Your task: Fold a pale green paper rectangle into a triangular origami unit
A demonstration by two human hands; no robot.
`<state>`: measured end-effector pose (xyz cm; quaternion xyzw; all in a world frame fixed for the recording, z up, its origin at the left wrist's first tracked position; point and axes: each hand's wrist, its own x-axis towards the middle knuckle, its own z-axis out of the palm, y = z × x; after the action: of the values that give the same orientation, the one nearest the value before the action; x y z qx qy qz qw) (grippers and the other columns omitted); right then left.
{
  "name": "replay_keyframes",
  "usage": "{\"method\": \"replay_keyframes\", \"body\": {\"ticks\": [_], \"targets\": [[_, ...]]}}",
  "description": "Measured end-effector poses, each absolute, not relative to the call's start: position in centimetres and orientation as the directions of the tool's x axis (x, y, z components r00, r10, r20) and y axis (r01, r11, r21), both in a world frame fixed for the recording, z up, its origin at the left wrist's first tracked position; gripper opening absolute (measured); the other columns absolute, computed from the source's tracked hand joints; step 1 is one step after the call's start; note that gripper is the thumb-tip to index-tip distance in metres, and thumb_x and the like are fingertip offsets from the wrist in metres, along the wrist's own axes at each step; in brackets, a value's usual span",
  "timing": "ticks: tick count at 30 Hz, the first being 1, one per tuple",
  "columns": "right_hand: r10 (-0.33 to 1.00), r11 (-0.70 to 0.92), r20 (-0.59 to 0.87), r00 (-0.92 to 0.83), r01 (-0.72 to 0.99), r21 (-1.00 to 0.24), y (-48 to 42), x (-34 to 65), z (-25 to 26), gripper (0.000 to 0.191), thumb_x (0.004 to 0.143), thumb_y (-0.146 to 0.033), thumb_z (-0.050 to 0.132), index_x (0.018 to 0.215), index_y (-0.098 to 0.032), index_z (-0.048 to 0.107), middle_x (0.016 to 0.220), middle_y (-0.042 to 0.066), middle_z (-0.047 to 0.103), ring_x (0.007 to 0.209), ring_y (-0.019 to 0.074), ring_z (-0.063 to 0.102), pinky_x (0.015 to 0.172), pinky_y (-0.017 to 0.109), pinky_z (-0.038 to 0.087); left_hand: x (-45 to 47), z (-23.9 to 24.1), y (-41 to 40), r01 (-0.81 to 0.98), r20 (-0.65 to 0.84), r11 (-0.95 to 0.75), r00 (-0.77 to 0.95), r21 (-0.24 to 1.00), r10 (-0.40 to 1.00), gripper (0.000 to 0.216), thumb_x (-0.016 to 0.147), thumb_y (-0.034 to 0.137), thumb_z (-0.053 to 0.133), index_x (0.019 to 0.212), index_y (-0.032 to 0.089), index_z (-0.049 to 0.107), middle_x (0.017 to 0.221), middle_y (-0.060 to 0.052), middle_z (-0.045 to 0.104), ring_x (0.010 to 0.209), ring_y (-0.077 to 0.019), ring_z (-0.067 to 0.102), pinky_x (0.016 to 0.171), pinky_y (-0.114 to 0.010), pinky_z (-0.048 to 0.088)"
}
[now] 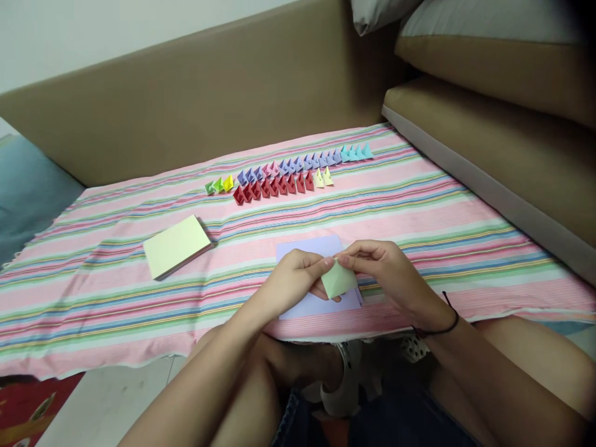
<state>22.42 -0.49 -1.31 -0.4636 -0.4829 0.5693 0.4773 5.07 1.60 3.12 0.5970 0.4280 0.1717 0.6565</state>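
Between my two hands is a pale green folded paper (339, 281), shaped like a small diamond with its point downward. My left hand (302, 273) pinches its upper left edge, with fingers behind it. At the top right corner, the thumb and fingertips of my right hand (379, 264) press together on the same paper. Beneath the hands lies a stack of lilac paper sheets (302, 308) on the striped cloth (242, 242). Further back stand rows of small folded paper pieces, among them red ones (274, 186), purple ones (291, 166) and light blue ones (356, 153).
A stack of pale yellow paper (177, 246) lies to the left on the cloth. Green and yellow folded pieces (218, 185) end the row's left side. A brown backrest (209, 93) rises behind, and thick cushions (484, 155) bound the right. The cloth's front edge is near my knees.
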Motion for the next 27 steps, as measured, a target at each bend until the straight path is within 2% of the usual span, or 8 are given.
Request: {"method": "replay_keyframes", "body": {"ticks": [5, 10, 13, 15, 18, 22, 25, 27], "targets": [[0.996, -0.050, -0.042, -0.078, -0.105, -0.993, -0.4, 22.3, -1.5, 0.019, 0.067, -0.039, 0.075, 0.070, -0.021, 0.072, 0.069, 0.001, 0.069, 0.064, 0.0146, 0.060, 0.059, 0.028, 0.047, 5.1, 2.8, 1.7, 0.291, -0.353, 0.218, 0.584, 0.932, 0.731, 0.045, 0.073, 0.056, 0.065, 0.072, 0.011, 0.067, 0.068, -0.009, 0.070, 0.067, -0.0186, 0.069, 0.066, -0.027, 0.054], [0.997, -0.075, -0.078, 0.019, -0.126, -0.989, -0.4, 22.1, -1.7, 0.024, 0.066, -0.042, 0.075, 0.075, -0.019, 0.070, 0.073, 0.003, 0.069, 0.065, 0.0155, 0.060, 0.057, 0.028, 0.048, 5.0, 2.8, 1.9, 0.250, -0.334, 0.234, 0.524, 0.940, 0.783, 0.029, 0.068, 0.037, 0.076, 0.072, 0.013, 0.060, 0.061, -0.003, 0.066, 0.065, -0.0166, 0.068, 0.064, -0.026, 0.053], [0.994, -0.085, -0.093, 0.052, -0.145, -0.986, -0.4, 22.2, -1.7, 0.025, 0.066, -0.040, 0.075, 0.077, -0.019, 0.068, 0.074, 0.002, 0.068, 0.066, 0.0148, 0.061, 0.058, 0.028, 0.049, 4.6, 2.7, 2.5, 0.204, -0.259, 0.182, 0.468, 0.962, 0.845, 0.021, 0.066, 0.023, 0.075, 0.077, 0.013, 0.059, 0.063, -0.001, 0.064, 0.062, -0.0123, 0.064, 0.064, -0.024, 0.051], [0.992, -0.123, -0.121, -0.022, -0.159, -0.980, -0.4, 22.1, -1.6, 0.028, 0.063, -0.037, 0.078, 0.081, -0.019, 0.068, 0.074, 0.001, 0.067, 0.067, 0.0151, 0.062, 0.062, 0.029, 0.051, 4.3, 2.6, 2.8, 0.198, -0.165, 0.088, 0.412, 0.976, 0.896, 0.017, 0.067, 0.018, 0.071, 0.080, 0.012, 0.061, 0.065, 0.000, 0.063, 0.059, -0.0091, 0.059, 0.061, -0.021, 0.047], [0.981, -0.152, -0.134, -0.138, -0.124, -0.981, -0.6, 21.7, -1.6, 0.029, 0.060, -0.035, 0.079, 0.081, -0.019, 0.067, 0.074, 0.000, 0.065, 0.066, 0.0148, 0.063, 0.065, 0.031, 0.053, 4.0, 2.4, 3.1, 0.169, -0.094, 0.034, 0.361, 0.985, 0.928, 0.020, 0.070, 0.022, 0.069, 0.086, 0.013, 0.062, 0.063, 0.002, 0.061, 0.058, -0.0084, 0.055, 0.059, -0.021, 0.042], [0.992, -0.093, -0.084, -0.091, -0.101, -0.990, -0.9, 21.3, -1.7, 0.024, 0.064, -0.034, 0.077, 0.076, -0.019, 0.064, 0.069, -0.003, 0.059, 0.063, 0.0115, 0.059, 0.064, 0.028, 0.052, 3.9, 2.2, 3.2, 0.155, -0.148, 0.097, 0.362, 0.983, 0.920, 0.028, 0.065, 0.029, 0.075, 0.084, 0.012, 0.064, 0.067, -0.001, 0.064, 0.060, -0.0113, 0.058, 0.060, -0.023, 0.043], [0.989, -0.097, -0.082, -0.121, -0.119, -0.988, -1.1, 21.3, -1.6, 0.034, 0.070, -0.034, 0.073, 0.098, -0.020, 0.063, 0.072, -0.003, 0.059, 0.066, 0.0121, 0.060, 0.066, 0.029, 0.052, 3.6, 2.1, 3.5, 0.201, -0.165, 0.095, 0.372, 0.975, 0.913, 0.023, 0.064, 0.027, 0.075, 0.076, 0.010, 0.067, 0.062, -0.001, 0.063, 0.056, -0.0107, 0.056, 0.057, -0.023, 0.041], [0.985, -0.081, -0.062, -0.158, -0.116, -0.990, -1.1, 21.3, -1.5, 0.043, 0.075, -0.035, 0.069, 0.114, -0.023, 0.057, 0.072, -0.003, 0.061, 0.068, 0.0128, 0.061, 0.069, 0.030, 0.052, 3.4, 1.8, 3.7, 0.215, -0.178, 0.100, 0.385, 0.972, 0.906, 0.022, 0.063, 0.026, 0.075, 0.076, 0.011, 0.067, 0.058, 0.000, 0.062, 0.054, -0.0104, 0.054, 0.054, -0.022, 0.039]]}}
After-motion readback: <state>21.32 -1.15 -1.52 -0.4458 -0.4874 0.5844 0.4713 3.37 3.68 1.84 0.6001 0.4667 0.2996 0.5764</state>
